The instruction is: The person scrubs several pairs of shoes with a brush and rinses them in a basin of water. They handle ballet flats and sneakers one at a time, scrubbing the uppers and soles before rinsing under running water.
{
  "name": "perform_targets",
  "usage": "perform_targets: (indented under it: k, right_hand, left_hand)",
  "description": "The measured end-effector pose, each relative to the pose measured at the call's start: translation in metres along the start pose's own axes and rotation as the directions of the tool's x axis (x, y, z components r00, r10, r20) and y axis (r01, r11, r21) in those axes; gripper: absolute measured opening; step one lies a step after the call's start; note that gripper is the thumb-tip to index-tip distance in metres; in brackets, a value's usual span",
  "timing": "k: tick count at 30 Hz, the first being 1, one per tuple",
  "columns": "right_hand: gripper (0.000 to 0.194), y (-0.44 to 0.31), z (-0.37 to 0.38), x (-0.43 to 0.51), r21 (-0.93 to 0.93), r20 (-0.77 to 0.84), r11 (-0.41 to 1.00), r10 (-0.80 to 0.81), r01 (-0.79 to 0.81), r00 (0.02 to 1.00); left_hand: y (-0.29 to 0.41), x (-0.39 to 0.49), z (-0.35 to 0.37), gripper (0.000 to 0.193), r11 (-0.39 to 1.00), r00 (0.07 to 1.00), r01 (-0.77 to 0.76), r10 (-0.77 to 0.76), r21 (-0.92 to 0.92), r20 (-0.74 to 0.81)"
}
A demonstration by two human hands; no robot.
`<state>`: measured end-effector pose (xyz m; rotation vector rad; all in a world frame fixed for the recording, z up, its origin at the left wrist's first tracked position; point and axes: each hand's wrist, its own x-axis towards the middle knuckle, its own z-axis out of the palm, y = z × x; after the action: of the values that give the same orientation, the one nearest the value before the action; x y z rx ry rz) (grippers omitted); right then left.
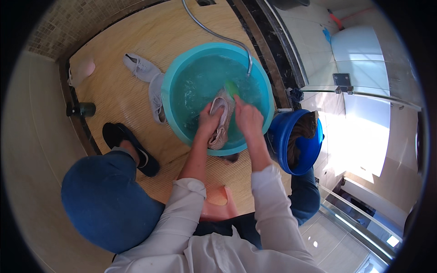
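Note:
A teal plastic basin [166,89] of water stands in front of me on the floor. Over its near half, my left hand [209,122] grips a beige, sparkly low shoe [229,111], with the thumb inside the opening. The shoe's toe points away from me, towards the water. My right hand [250,117] holds a green brush [231,89] against the toe; the bristles are hidden from this angle. From the top, a metal shower hose [218,35] runs over the far rim and its end hangs above the water.
A pair of pale grey laced shoes [141,68] lies left of the basin. To the right, a blue bucket [283,150] holds dark brown cloth [302,129]. A dark green bottle [87,109] lies by the left wall. A pink plastic stool [218,210] is beneath me. Glass panels [368,94] border the right side.

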<state>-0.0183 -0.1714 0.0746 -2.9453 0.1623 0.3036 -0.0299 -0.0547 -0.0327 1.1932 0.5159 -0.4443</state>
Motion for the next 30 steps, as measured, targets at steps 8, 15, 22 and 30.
perform_targets:
  k: [8, 15, 22, 30]
  right_hand:
    - [0.032, -0.025, -0.036, -0.010, -0.037, 0.092, 0.994, -0.104, 0.108, 0.990]
    - [0.040, 0.008, 0.041, 0.002, -0.100, 0.124, 0.995, -0.016, 0.029, 0.992]
    - [0.035, 0.040, 0.060, 0.031, 0.767, 0.191, 0.588, 0.172, -0.256, 0.966]
    - [0.038, 0.002, 0.053, -0.069, 0.961, 0.253, 0.054, 0.239, -0.273, 0.938]
  left_hand:
    - [0.004, 0.003, -0.014, 0.050, 0.933, 0.951, -0.197, 0.257, 0.299, -0.174]
    - [0.025, -0.012, -0.008, 0.050, 0.873, 0.988, -0.030, 0.099, 0.486, -0.117]
    - [0.000, 0.005, -0.007, 0.049, 1.000, 0.978, -0.016, 0.013, -0.016, -0.206]
    - [0.029, -0.015, -0.007, 0.074, 0.967, 1.000, 0.023, -0.028, 0.255, 0.015]
